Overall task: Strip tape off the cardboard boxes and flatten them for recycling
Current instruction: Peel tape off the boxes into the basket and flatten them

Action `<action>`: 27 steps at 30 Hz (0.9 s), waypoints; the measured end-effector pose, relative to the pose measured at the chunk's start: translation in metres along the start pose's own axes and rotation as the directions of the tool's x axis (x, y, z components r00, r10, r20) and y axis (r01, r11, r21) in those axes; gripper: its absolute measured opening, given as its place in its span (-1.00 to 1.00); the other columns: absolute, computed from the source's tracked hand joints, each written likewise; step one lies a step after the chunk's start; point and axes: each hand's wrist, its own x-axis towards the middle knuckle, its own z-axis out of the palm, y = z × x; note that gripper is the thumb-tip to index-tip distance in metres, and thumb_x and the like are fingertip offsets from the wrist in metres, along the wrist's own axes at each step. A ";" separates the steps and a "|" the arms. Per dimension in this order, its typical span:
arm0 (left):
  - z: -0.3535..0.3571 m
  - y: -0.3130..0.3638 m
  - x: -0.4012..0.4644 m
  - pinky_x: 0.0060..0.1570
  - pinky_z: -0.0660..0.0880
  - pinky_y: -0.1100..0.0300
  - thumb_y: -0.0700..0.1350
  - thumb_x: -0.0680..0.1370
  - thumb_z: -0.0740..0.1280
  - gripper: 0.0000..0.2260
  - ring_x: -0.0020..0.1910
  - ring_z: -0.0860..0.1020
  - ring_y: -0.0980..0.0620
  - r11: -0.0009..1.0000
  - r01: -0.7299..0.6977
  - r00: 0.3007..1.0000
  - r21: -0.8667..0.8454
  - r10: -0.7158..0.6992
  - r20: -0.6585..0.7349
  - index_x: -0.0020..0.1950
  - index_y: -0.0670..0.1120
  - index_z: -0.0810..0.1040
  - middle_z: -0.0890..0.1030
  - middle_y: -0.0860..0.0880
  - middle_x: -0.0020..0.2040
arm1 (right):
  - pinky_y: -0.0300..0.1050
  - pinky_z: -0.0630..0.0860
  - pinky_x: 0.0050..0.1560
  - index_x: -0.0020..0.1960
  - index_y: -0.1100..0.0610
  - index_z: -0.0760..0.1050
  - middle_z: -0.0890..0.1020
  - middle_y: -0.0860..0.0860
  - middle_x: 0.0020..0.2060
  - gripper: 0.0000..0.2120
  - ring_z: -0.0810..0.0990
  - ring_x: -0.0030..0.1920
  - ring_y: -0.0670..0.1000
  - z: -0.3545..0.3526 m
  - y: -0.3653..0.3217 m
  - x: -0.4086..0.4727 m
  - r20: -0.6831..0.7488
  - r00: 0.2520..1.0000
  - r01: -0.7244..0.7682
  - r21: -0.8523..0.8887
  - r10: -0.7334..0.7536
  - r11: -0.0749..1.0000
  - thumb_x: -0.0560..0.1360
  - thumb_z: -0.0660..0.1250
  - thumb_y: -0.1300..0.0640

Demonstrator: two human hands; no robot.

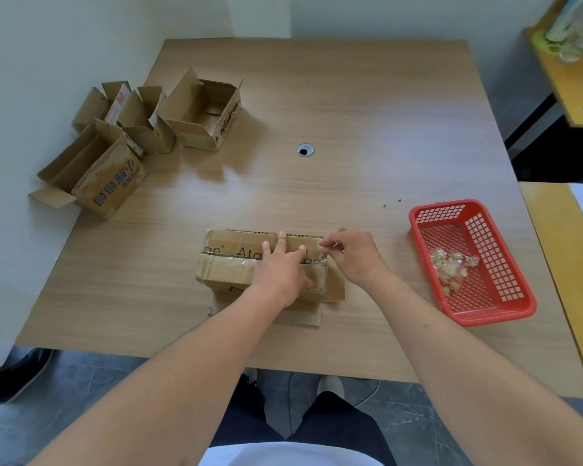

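The wooden table (350, 105) has a light brown grain and stands in a corner of pale walls, with a grey tiled floor below its near edge. In the middle of the table there is a small round cable hole (305, 150), and I use this hole as the landmark. The taped box (226, 264) lies on the table nearer to the person than the hole, close to the near edge. Its long axis runs from left to right, parallel to that edge, and its printed top face looks up; the letters on it read upright from the person's side. A strip of clear tape (239, 261) runs along the same long axis, over the seam of the top. The left hand (280, 267) lies flat on the top of the box with its fingers straight and spread, pressing it down. The right hand (354, 255) is at the right end of the box, and its thumb and forefinger pinch together at the upper right corner; what they pinch is too small to tell. To the right of the hole and nearer to the person, a red plastic basket (505, 307) holds crumpled clear tape (453, 269). To the left of the hole, four open cardboard boxes (196, 126) stand together at the left edge.
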 end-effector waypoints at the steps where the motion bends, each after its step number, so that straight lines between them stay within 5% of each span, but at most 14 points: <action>1: -0.002 0.002 0.000 0.49 0.13 -0.37 0.11 0.55 0.44 -0.32 0.62 -0.06 -0.34 1.000 0.005 1.000 0.010 -0.005 0.004 0.60 0.16 0.21 -0.14 -0.10 0.67 | -0.22 0.49 0.09 0.14 0.11 0.71 0.64 -0.02 -0.14 -0.76 0.58 -0.13 -0.04 -0.003 0.000 -0.002 0.016 1.000 0.016 0.011 -0.016 1.000 0.50 0.49 0.29; 4: -0.007 0.009 0.003 0.45 0.22 -0.38 0.08 0.52 0.49 -0.30 0.61 -0.02 -0.37 1.000 0.012 1.000 0.004 -0.012 0.008 0.57 0.17 0.22 -0.08 -0.11 0.67 | -0.33 0.41 0.06 0.23 0.09 0.68 0.62 -0.07 -0.17 -0.64 0.56 -0.09 -0.06 -0.009 0.001 -0.001 0.049 0.999 -0.022 0.041 0.020 0.999 0.45 0.55 0.28; 8: -0.011 0.007 0.008 0.38 0.34 -0.36 0.07 0.45 0.56 -0.17 0.60 0.03 -0.35 1.000 0.006 1.000 -0.020 -0.006 -0.013 0.57 0.26 0.14 0.10 -0.03 0.61 | -0.13 0.54 0.10 -0.03 0.08 0.74 0.65 0.00 -0.13 -0.86 0.64 -0.08 0.02 -0.004 0.003 0.005 0.029 0.997 -0.067 0.090 0.065 0.994 0.44 0.56 0.25; 11: -0.012 0.004 0.010 0.39 0.36 -0.31 0.07 0.43 0.58 -0.11 0.62 0.02 -0.30 1.000 -0.012 1.000 0.005 0.012 -0.005 0.61 0.27 0.12 0.11 0.02 0.60 | -0.05 0.62 0.01 -0.24 -0.04 0.64 0.69 -0.10 -0.25 -0.80 0.68 -0.18 -0.04 -0.002 0.008 0.009 -0.057 0.981 -0.173 0.202 0.188 0.964 0.44 0.54 0.23; 18: -0.018 0.008 0.017 0.47 0.32 -0.17 0.11 0.39 0.60 -0.09 0.60 0.08 -0.30 0.994 -0.023 1.000 0.103 0.022 0.004 0.62 0.22 0.17 0.14 0.08 0.60 | -0.02 0.71 -0.21 -0.20 0.14 0.67 0.71 0.06 -0.36 -0.87 0.69 -0.35 0.02 -0.006 0.012 0.021 0.017 0.925 -0.334 0.508 0.379 0.794 0.39 0.62 0.22; 23: -0.020 0.015 0.016 0.43 0.37 -0.15 0.04 0.39 0.62 -0.11 0.60 0.06 -0.33 0.997 0.011 1.000 0.078 -0.012 0.016 0.61 0.18 0.21 0.20 0.09 0.56 | -0.26 0.55 -0.27 -0.23 0.04 0.71 0.66 -0.07 -0.40 -0.84 0.54 -0.41 -0.17 -0.009 0.017 0.027 0.090 0.965 -0.260 0.456 0.247 0.851 0.30 0.68 0.14; 27: -0.020 0.016 0.016 0.42 0.37 -0.10 0.00 0.38 0.63 -0.10 0.62 0.02 -0.29 0.999 0.019 1.000 0.037 -0.019 0.005 0.61 0.18 0.23 0.17 0.11 0.59 | -0.30 0.44 -0.14 -0.05 0.06 0.75 0.62 -0.19 -0.35 -0.96 0.53 -0.27 -0.21 -0.020 0.020 0.033 0.253 0.960 -0.202 0.335 0.119 0.920 0.50 0.54 0.15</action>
